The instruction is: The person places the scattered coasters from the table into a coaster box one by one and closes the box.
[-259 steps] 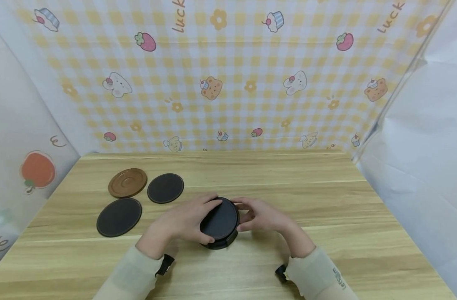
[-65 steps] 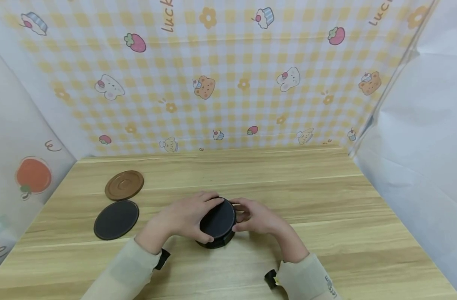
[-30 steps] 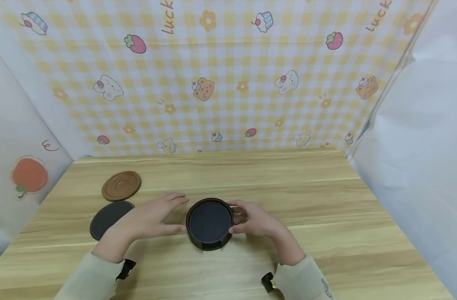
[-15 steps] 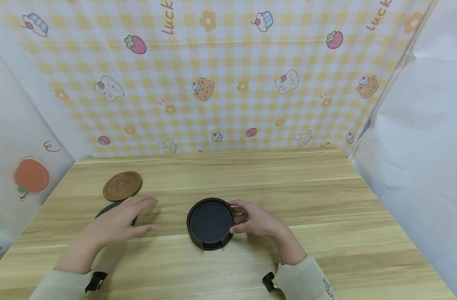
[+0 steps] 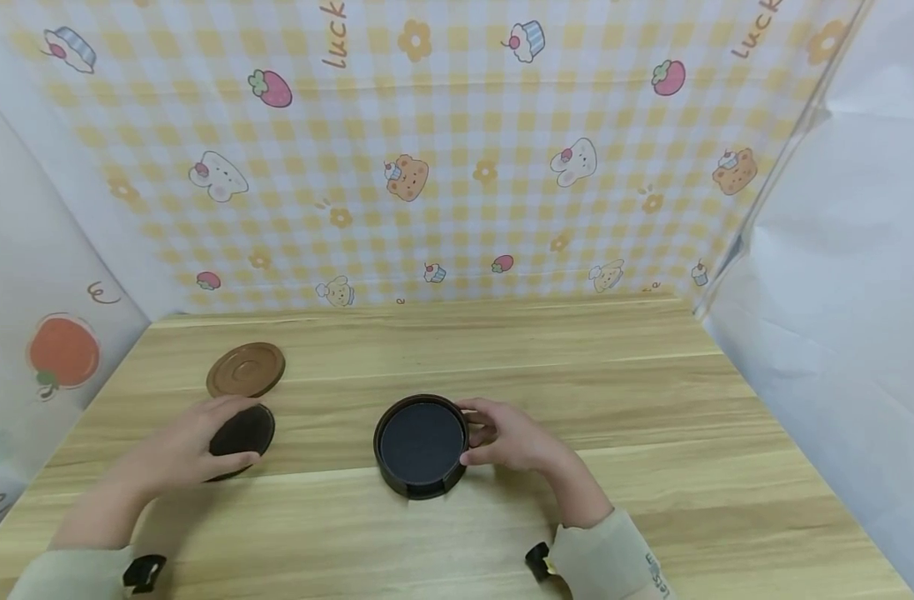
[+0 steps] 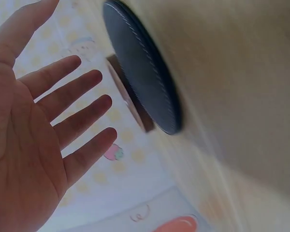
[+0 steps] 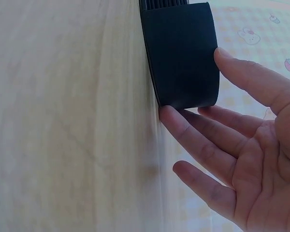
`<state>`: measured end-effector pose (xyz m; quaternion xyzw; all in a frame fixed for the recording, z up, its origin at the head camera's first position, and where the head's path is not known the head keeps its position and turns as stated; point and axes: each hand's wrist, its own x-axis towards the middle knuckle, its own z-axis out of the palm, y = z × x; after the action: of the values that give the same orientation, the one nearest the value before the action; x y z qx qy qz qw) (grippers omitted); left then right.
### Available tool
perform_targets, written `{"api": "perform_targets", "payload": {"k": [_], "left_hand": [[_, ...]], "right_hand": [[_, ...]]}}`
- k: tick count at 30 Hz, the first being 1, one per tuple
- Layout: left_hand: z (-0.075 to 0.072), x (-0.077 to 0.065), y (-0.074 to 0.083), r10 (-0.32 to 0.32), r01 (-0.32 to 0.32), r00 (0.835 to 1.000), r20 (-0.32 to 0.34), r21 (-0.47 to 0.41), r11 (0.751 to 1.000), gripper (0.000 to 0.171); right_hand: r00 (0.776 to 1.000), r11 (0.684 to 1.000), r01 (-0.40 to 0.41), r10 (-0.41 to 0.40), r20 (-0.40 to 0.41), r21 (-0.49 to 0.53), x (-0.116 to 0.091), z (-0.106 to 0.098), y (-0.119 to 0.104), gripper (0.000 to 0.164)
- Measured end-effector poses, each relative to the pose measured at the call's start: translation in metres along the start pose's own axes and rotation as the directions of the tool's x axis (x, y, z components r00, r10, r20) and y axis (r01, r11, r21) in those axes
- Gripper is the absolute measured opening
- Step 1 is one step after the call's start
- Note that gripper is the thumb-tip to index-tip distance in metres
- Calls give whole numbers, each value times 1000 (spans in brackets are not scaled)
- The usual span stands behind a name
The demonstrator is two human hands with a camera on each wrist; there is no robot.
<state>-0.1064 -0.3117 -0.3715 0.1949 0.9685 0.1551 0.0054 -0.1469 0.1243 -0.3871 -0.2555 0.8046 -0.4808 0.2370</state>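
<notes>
My left hand (image 5: 190,450) hovers with its fingers spread over a round black coaster (image 5: 248,437) at the left of the table. In the left wrist view, the extended fingers stand apart from the stitched coaster (image 6: 147,72). Part of that coaster is hidden under the hand in the head view. Near the middle stands a round black coaster holder (image 5: 424,493), with a black coaster (image 5: 421,443) on top inside it. My right hand (image 5: 512,437) holds the holder's right side, thumb and fingers bent around the wall. The right wrist view shows several stacked coaster edges (image 7: 166,4) through the holder's gap.
A brown round coaster-like disc (image 5: 245,371) with ringed grooves lies just behind the left coaster. The wooden table (image 5: 576,367) meets a yellow checked backdrop (image 5: 457,125) at the back, with white side walls (image 5: 839,292).
A second black coaster left the table's left side and the left hand released one into the holder. That hand then moved left to the remaining black coaster; the right hand stayed at the holder.
</notes>
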Motion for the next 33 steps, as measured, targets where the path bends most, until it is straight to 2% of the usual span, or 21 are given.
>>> {"api": "perform_targets", "payload": {"k": [3, 8, 21, 27, 33], "left_hand": [[2, -4, -7, -36, 36, 999, 11, -3, 999, 76], [5, -9, -17, -112, 110, 993, 33, 41, 993, 89], [7, -8, -28, -200, 194, 976, 84, 80, 978, 99], [7, -8, -29, -196, 190, 976, 92, 67, 979, 102], [12, -8, -31, -160, 157, 984, 75, 48, 986, 101]], "right_hand": [[1000, 1000, -5, 5, 0, -5, 0, 0, 0, 69], [1000, 1000, -17, 17, 0, -11, -1, 0, 0, 69], [999, 999, -34, 34, -16, -10, 0, 1, 2, 68], [999, 999, -36, 36, -15, -12, 0, 0, 2, 68], [1000, 1000, -23, 23, -13, -8, 0, 0, 2, 69]]}}
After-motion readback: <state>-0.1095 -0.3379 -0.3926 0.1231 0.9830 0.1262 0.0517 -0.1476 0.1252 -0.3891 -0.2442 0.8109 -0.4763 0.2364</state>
